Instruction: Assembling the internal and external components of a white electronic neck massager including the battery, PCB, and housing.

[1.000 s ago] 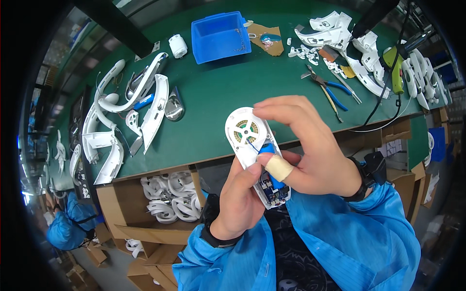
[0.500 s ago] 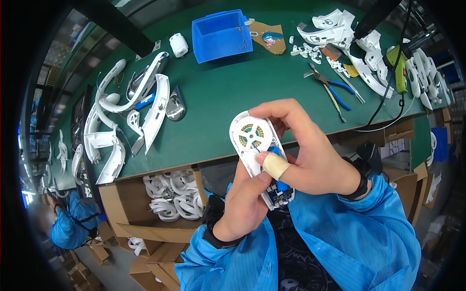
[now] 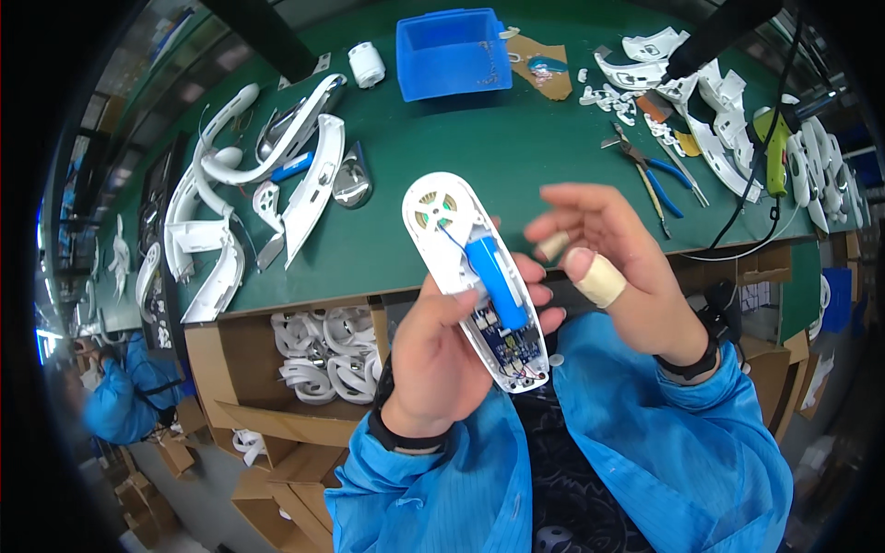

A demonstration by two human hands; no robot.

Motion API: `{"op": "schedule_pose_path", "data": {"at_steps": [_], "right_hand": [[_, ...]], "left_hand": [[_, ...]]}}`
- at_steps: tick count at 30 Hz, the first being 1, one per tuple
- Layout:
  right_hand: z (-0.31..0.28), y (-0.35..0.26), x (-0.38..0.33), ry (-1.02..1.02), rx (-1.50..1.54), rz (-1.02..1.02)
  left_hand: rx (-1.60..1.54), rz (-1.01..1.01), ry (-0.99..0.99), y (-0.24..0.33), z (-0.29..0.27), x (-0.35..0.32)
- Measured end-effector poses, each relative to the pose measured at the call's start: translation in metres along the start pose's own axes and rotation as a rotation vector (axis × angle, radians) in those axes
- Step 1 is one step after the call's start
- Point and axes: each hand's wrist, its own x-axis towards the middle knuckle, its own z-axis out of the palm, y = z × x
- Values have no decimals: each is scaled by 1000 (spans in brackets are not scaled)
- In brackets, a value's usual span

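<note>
An opened handheld fan body (image 3: 442,253) in white plastic lies in my left hand (image 3: 433,355), tilted with its round end far and to the left. My left thumb presses on its near side edge and the fingers wrap beneath to the right side. Inside sit a blue cylindrical battery (image 3: 496,281), a blue circuit board (image 3: 513,345) at the near end and thin wires. The round end has a spoked grille with coppery parts behind it. My right hand (image 3: 622,272) hovers just right of the body, apart from it, fingers spread and holding nothing. Tape wraps its thumb.
On the green bench (image 3: 442,147) are a blue bin (image 3: 452,78), curved white shells (image 3: 313,189) at left, and pliers (image 3: 645,170) and a green tool (image 3: 774,152) at right. A cardboard box (image 3: 230,369) of white parts stands below. Another person (image 3: 129,392) works at far left.
My right hand has let go of the fan body and drawn away to the right, its fingers opening. The left hand keeps hold of the body, now showing the battery and board more fully.
</note>
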Motion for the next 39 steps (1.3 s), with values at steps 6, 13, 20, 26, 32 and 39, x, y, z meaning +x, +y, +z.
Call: {"op": "schedule_pose_path", "data": {"at_steps": [6,13,20,26,32,39], "right_hand": [[-6,3,-14,-506,-275,14],[22,17,-34,-462,-128,76],[31,6,-35,-416,-36,104],[30,11,-38,-422,-145,27],[31,9,-39,-400,-118,33],[29,7,-41,-371,-28,93]], "left_hand": [[-278,46,-60,18,-7,4],[-130,85,-83,18,1,6],[103,108,-61,12,9,-5],[215,73,52,15,14,-6],[147,85,18,13,11,-5],[150,76,-6,12,8,-4]]}}
